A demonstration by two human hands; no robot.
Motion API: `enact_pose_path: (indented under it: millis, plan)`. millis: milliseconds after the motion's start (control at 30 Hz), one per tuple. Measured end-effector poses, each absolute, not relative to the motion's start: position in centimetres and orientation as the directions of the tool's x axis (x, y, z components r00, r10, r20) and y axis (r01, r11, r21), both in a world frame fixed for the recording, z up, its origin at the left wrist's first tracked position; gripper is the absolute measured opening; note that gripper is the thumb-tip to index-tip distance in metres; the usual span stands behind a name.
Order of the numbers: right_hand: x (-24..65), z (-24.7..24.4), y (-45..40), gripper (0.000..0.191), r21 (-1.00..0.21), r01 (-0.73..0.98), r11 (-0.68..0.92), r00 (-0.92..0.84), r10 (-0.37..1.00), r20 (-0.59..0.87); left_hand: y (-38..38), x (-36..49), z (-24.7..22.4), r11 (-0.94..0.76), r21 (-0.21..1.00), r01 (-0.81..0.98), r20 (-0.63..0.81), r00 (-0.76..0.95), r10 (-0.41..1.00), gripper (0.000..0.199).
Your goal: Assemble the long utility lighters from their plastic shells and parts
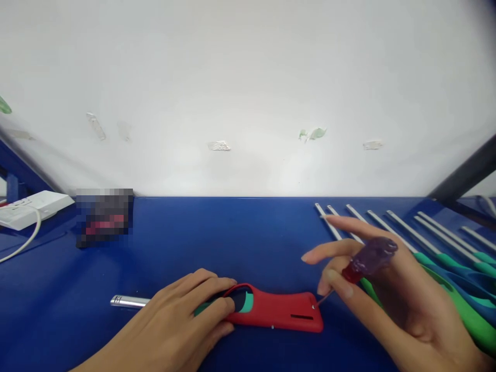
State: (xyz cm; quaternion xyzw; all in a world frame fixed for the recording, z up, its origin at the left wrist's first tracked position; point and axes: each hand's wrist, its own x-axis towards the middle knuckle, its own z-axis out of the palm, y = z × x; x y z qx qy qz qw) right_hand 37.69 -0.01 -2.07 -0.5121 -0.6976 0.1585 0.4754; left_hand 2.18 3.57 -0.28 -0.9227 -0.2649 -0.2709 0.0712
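A red lighter with a long metal nozzle (277,308) lies flat on the blue table, its nozzle pointing left. My left hand (194,310) is closed over its trigger end, where dark and teal parts show between the fingers. Between the thumb and fingers of my right hand (391,294) is a screwdriver (370,261) with a purple and red handle. The thin shaft slants down to the left, and its tip meets a small screw (313,307) at the lighter's right end. Part of the handle sits against the palm.
Several green and blue long-nozzle lighters (461,305) lie in a row on the right, partly behind my right hand. At the left stand a white box-like device (36,206) with a cable and a pixelated dark object (104,219). A white wall (248,77) closes off the back.
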Motion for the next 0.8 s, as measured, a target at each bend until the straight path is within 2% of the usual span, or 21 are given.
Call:
enact_pose_path:
  millis: [100, 167, 300, 400, 533, 700, 800]
  plan:
    - [37.5, -1.7, 0.2, 0.038, -0.674, 0.595, 0.438, -0.053, 0.858, 0.511, 3.6, 2.1, -0.1, -0.849, 0.012, 0.528, 0.547, 0.708, 0.447, 0.05]
    - [37.8, -1.9, 0.4, 0.039, -0.658, 0.608, 0.445, -0.079, 0.858, 0.508, 3.6, 2.1, -0.1, -0.851, 0.017, 0.524, 0.55, 0.706, 0.446, 0.048]
    - [39.4, -2.6, 0.6, 0.054, -0.641, 0.618, 0.455, -0.126, 0.862, 0.49, 3.4, 1.9, -0.1, -0.853, 0.015, 0.522, 0.538, 0.715, 0.446, 0.048]
    - [39.9, -2.3, 1.1, 0.055, -0.613, 0.627, 0.481, -0.185, 0.856, 0.482, 3.4, 2.0, -0.1, -0.852, 0.009, 0.523, 0.558, 0.704, 0.439, 0.047]
    - [39.4, -0.9, 2.0, 0.05, -0.568, 0.629, 0.531, -0.294, 0.839, 0.458, 3.4, 2.2, -0.1, -0.85, 0.011, 0.526, 0.571, 0.695, 0.437, 0.047]
    - [38.6, 1.0, 2.3, 0.029, -0.542, 0.6, 0.588, -0.346, 0.802, 0.487, 3.4, 2.2, 0.1, -0.848, 0.005, 0.53, 0.572, 0.694, 0.437, 0.046]
    - [38.4, 1.6, 2.3, 0.031, -0.546, 0.596, 0.588, -0.365, 0.805, 0.469, 3.3, 2.1, 0.0, -0.848, 0.007, 0.53, 0.573, 0.693, 0.438, 0.047]
